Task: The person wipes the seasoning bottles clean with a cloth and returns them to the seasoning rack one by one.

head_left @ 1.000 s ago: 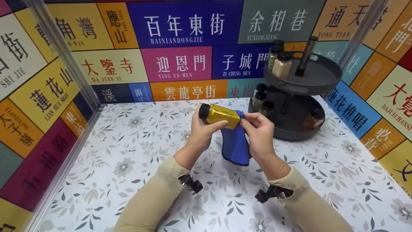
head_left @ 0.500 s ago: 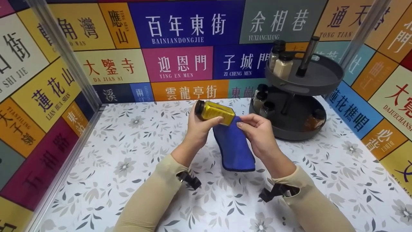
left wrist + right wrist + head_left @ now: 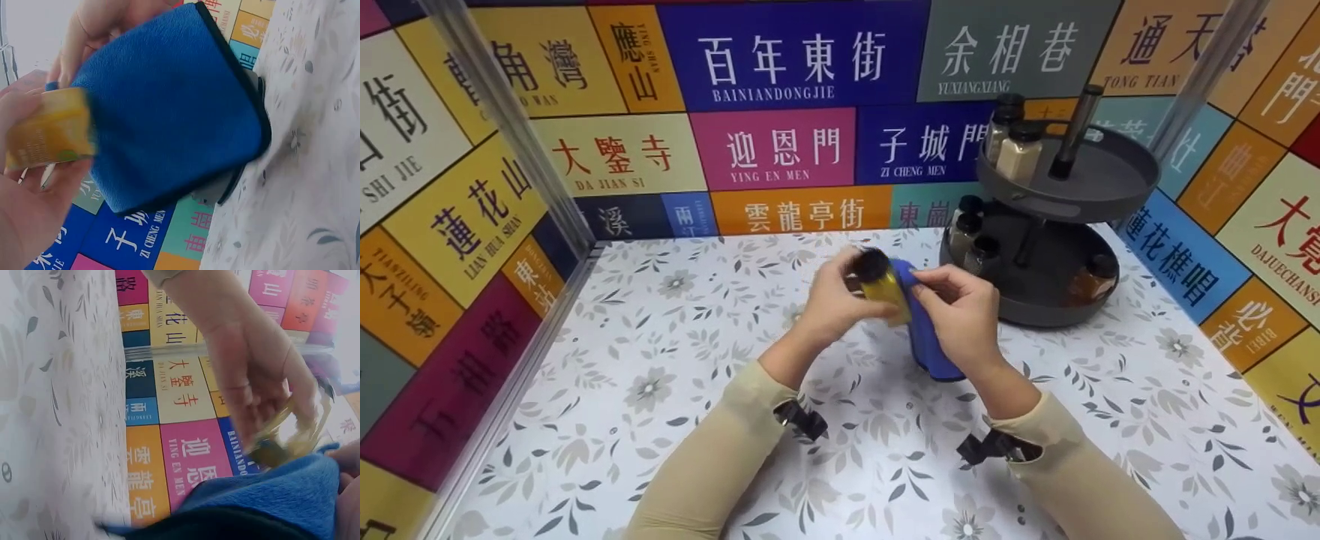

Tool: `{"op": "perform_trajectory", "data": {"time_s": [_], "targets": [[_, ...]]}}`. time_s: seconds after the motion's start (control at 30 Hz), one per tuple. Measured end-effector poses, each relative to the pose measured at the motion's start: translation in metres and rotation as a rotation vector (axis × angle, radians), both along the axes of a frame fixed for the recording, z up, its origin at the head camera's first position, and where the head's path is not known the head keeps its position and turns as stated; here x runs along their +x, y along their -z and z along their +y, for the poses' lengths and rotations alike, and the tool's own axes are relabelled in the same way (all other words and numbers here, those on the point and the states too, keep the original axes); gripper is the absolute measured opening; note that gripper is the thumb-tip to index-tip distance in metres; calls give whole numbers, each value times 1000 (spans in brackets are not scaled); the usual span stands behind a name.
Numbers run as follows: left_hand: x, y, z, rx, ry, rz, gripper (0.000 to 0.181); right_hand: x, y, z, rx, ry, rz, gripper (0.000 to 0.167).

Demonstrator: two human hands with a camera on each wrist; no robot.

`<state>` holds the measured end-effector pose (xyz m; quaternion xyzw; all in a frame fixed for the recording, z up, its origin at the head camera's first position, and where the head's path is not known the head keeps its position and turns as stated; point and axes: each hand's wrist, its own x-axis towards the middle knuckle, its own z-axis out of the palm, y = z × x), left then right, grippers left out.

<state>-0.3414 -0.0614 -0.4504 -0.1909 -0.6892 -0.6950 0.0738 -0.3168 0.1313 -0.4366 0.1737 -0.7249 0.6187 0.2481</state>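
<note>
A yellow jar (image 3: 887,295) with a black lid (image 3: 870,264) is tilted above the table, gripped between the thumb and fingers of my left hand (image 3: 840,300). Beside it, my right hand (image 3: 966,307) pinches the top of a blue cloth (image 3: 928,341) that hangs down and has a dark edge. In the left wrist view the cloth (image 3: 180,112) spreads out right by the jar (image 3: 53,128), which looks blurred. The right wrist view has the jar (image 3: 298,427) just past the fuzzy cloth (image 3: 270,495); whether they touch I cannot tell.
At the right rear stands a dark two-tier round rack (image 3: 1057,311). Pale-filled jars (image 3: 1020,154) sit on its upper tier, and several black-lidded jars (image 3: 981,255) on the lower one. Sign-printed walls (image 3: 780,150) enclose the floral-covered table (image 3: 660,450).
The jar first drew left of the cloth, then turned from nearly level to lid-up and came back right. The cloth, which had spread wider, now hangs narrower in the right hand.
</note>
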Motion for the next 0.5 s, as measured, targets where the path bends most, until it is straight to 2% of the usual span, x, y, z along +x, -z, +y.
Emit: {"op": "perform_trajectory", "data": {"time_s": [0.1,0.2,0.33,0.5], "targets": [[0,8,7,-101,58,-1,54,2,-1,0,7,-14,92,13],[1,14,12,-122,105,-10,55,3,-2,0,-14,-24,175,15],[4,14,13,-124,67,3,52,2,0,0,-6,-39,228,14],[4,8,9,-83,-19,-3,50,0,4,-3,47,-1,203,13]]}}
